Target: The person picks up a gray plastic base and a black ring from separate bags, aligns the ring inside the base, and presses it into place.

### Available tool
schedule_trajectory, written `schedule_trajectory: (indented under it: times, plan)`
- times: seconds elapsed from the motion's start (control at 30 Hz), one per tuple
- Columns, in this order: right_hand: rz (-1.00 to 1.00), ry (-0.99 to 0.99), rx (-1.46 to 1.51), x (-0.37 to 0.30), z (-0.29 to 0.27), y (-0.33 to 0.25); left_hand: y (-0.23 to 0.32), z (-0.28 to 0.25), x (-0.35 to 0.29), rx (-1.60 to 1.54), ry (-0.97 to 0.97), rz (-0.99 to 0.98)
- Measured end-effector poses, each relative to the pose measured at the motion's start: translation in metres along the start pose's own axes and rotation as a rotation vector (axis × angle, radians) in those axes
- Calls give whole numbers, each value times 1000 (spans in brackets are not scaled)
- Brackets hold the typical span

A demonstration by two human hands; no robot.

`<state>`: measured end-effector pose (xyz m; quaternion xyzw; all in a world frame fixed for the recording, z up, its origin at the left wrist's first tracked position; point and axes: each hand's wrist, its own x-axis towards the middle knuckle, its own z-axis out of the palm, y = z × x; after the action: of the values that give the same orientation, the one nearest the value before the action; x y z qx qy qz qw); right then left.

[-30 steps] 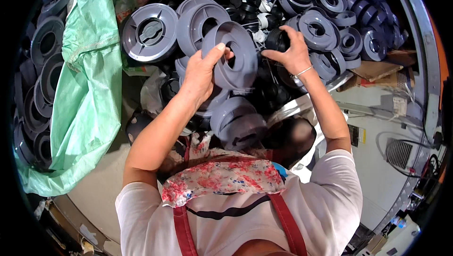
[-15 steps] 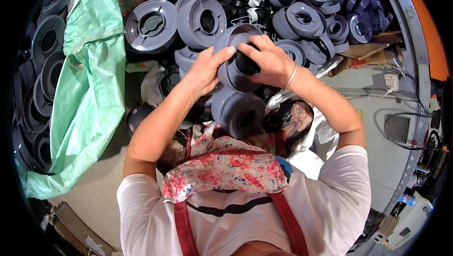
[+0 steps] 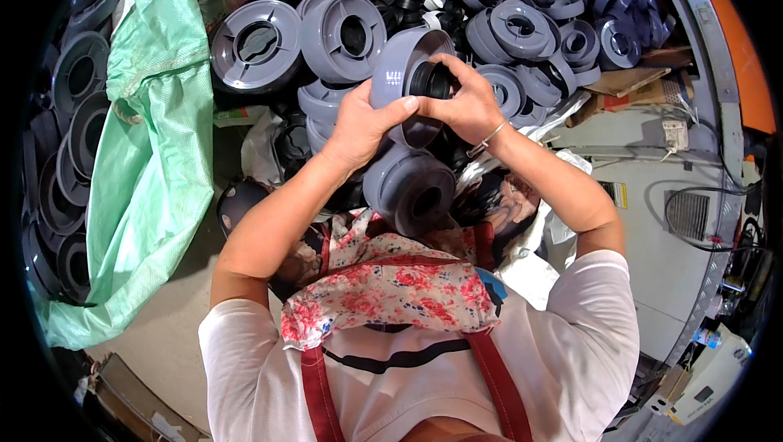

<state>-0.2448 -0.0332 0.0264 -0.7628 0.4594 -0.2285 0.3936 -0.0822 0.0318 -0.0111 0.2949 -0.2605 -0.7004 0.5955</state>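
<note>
My left hand (image 3: 360,122) is closed on the near-left side of a round grey plastic housing (image 3: 393,75), with the thumb over its rim. The housing is tilted, its hollow side facing right. My right hand (image 3: 473,108) grips a black ribbed ring (image 3: 430,81) at that hollow, thumb and forefinger round it. How far the ring sits inside the housing cannot be seen. Just below, another grey stepped housing (image 3: 408,185) with a dark centre hole rests near my lap.
Grey flanged housings (image 3: 255,44) and small black parts (image 3: 408,3) are heaped ahead. A green woven sack (image 3: 155,173) stands left, beside more grey rings (image 3: 80,75). To the right are cardboard (image 3: 628,83), a pale cabinet (image 3: 644,262) and a black cable (image 3: 693,192).
My right hand has turned, its fingers moving from across the opening to round the black ring, which now shows more. The housing has tilted further, its hollow toward the right.
</note>
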Motion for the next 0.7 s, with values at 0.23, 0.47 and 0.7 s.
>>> schedule_trajectory:
  times: [0.23, 0.47, 0.7]
  plan:
    - [652, -367, 818, -1, -23, 5, 1, 3, -1, 338, -12, 109]
    - [309, -351, 156, -11, -13, 10, -11, 2, 4, 165, 18, 79]
    - [-101, -3, 189, -10, 3, 25, -4, 4, -3, 493, -40, 70]
